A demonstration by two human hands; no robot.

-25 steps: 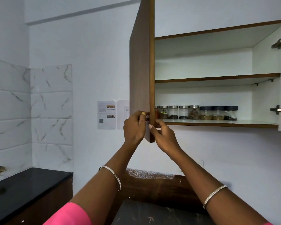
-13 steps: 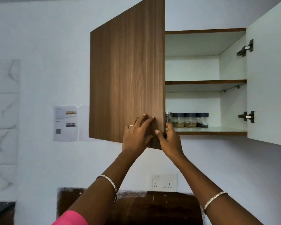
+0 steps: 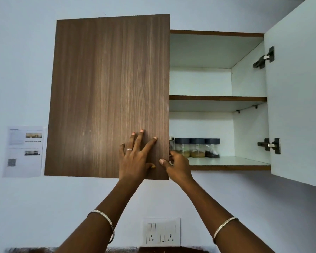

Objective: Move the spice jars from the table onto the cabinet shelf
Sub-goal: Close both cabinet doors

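Note:
The wall cabinet's brown wooden left door (image 3: 108, 92) hangs nearly closed and covers the left half of the cabinet. My left hand (image 3: 137, 157) presses flat on the door's lower right corner, fingers spread. My right hand (image 3: 177, 167) grips the door's right edge near the bottom, thumb on the front and fingers curled behind. On the lower shelf (image 3: 226, 164), spice jars (image 3: 197, 147) with dark lids stand in a row beside the door edge. More jars are hidden behind the door.
The white right door (image 3: 297, 99) stands wide open, its hinges showing. The upper shelf (image 3: 217, 98) holds nothing visible. A printed sheet (image 3: 24, 150) is stuck to the wall on the left. A socket plate (image 3: 161, 231) sits on the wall below.
The left door has swung from edge-on to almost closed, hiding most of the jars. My left hand moved from its edge to flat on its face. The view shifted upward.

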